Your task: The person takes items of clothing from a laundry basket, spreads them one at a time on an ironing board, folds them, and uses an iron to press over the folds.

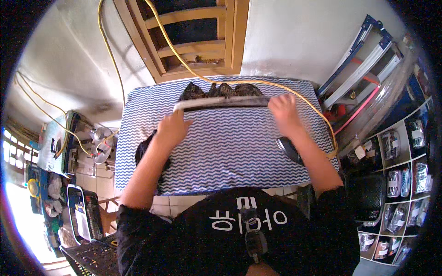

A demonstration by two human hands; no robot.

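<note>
My left hand and my right hand pinch opposite ends of a dark patterned cloth. A pale, straight edge of the cloth stretches between them near the far side of the table, which wears a blue-and-white zigzag cover. The rest of the fabric stands in bunched humps behind that edge. Both hands are slightly blurred. Partly hidden beneath my right forearm lies what looks like a clothes iron. A black cloth shows beside and under my left forearm.
A yellow cord arcs over the table's back and right side. An aluminium ladder leans at the right, above shelves of bagged goods. The wooden window frame is beyond the table. A black plastic crate stands lower left.
</note>
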